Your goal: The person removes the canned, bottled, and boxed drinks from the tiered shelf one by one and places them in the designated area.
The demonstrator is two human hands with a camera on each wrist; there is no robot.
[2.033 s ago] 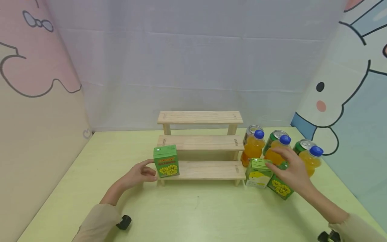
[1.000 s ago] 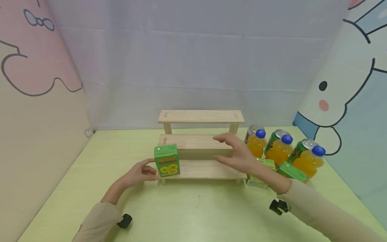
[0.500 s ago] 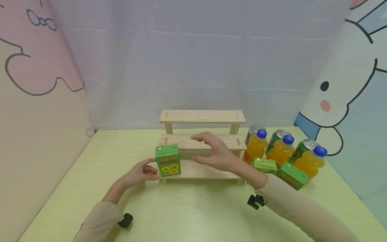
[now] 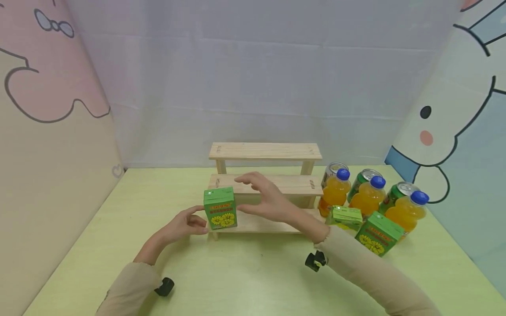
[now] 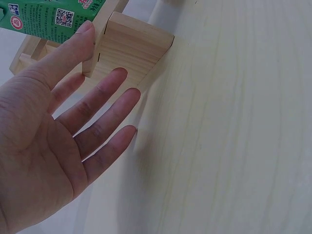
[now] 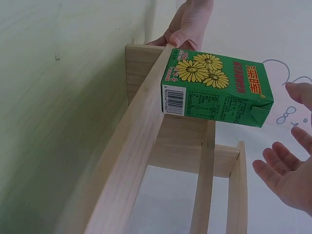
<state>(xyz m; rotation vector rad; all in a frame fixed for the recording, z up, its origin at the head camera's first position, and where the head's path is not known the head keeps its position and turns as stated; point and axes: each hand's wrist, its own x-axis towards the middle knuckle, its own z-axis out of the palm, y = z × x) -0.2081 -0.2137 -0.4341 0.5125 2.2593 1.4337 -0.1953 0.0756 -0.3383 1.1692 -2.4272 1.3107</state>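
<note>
A green drink carton (image 4: 220,213) with yellow flowers stands upright at the left end of the lowest step of a wooden three-step rack (image 4: 265,150). My left hand (image 4: 185,227) is just left of the carton, fingers loosely spread and holding nothing; its thumb tip is by the step's edge in the left wrist view. To the right of the carton, my right hand (image 4: 269,202) hovers over the rack, thumb and fingers parted. In the right wrist view, a gap separates the right hand (image 6: 292,180) from the carton (image 6: 214,87).
Right of the rack stand several drinks: orange bottles (image 4: 367,199) with blue caps, cans (image 4: 397,193) behind them, a yellow-green carton (image 4: 345,217) and another green carton (image 4: 379,235). A pale curtain (image 4: 253,87) hangs behind the table (image 4: 237,276).
My right hand has travelled left, from the drinks on the right to near the carton on the rack. The left hand and that carton have stayed put.
</note>
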